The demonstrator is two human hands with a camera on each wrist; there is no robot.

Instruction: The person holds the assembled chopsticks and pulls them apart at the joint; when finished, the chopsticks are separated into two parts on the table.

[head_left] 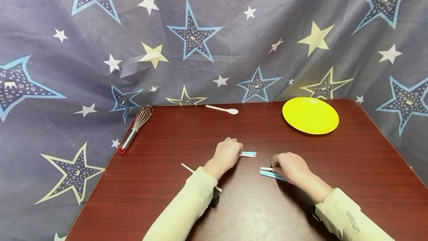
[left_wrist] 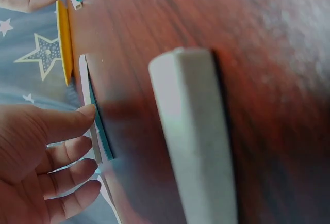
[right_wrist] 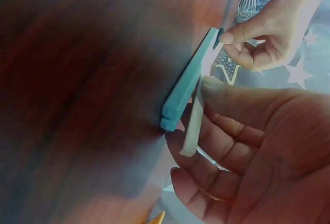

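Observation:
My left hand (head_left: 226,154) pinches a white chopstick (left_wrist: 84,74) between thumb and fingers. Close against it lie blue chopsticks (head_left: 249,153), their far part hidden by the hand. To the right, my right hand (head_left: 292,166) holds another white chopstick (right_wrist: 194,126) by thumb and fingertips, slightly apart from a pair of blue chopsticks (right_wrist: 183,91). Those blue ones lie side by side on the table. A further white chopstick (head_left: 187,167) lies under my left forearm, which covers its middle; in the left wrist view this chopstick (left_wrist: 193,131) looms large and blurred.
A whisk (head_left: 135,127) with a red-tipped handle lies along the left table edge. At the back is a white spoon (head_left: 220,109). A yellow plate (head_left: 310,115) stands at the back right on the brown table (head_left: 361,159). Behind hangs a star-patterned curtain (head_left: 227,47).

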